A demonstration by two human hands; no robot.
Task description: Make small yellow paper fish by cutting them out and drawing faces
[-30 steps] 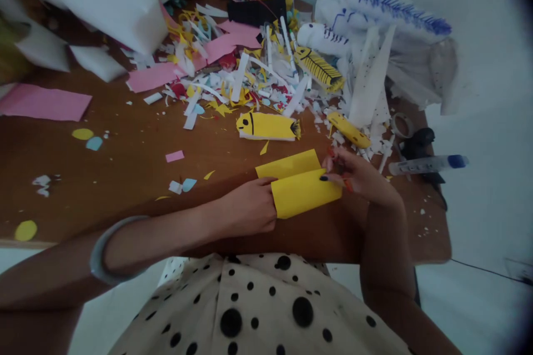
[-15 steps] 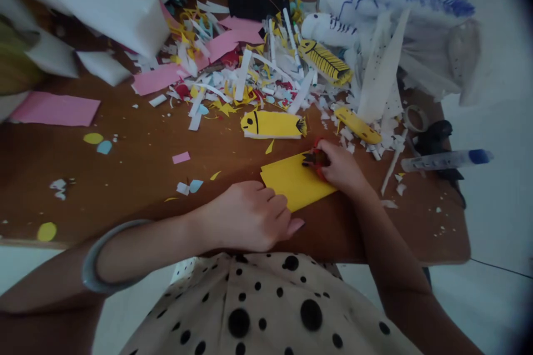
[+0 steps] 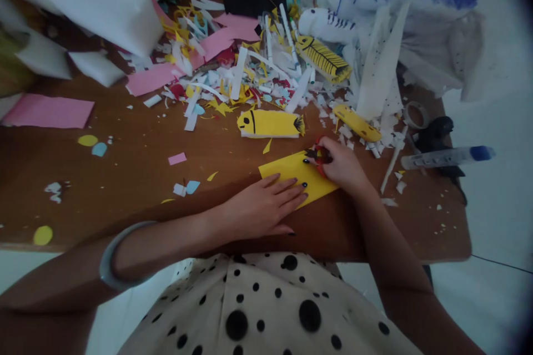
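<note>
My left hand [image 3: 262, 208] lies flat, fingers spread, pinning the folded yellow paper [image 3: 291, 175] near the tabletop's front edge. My right hand [image 3: 339, 163] is closed around small red scissors [image 3: 318, 154] at its far corner. If the paper slips, the cut may wander.

No words or numbers can be read anywhere (only scribbled pen strokes).

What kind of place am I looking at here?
Likely a paper-craft table at home or in a classroom: a brown table heaped with paper scraps, finished paper fish, and a marker.
</note>
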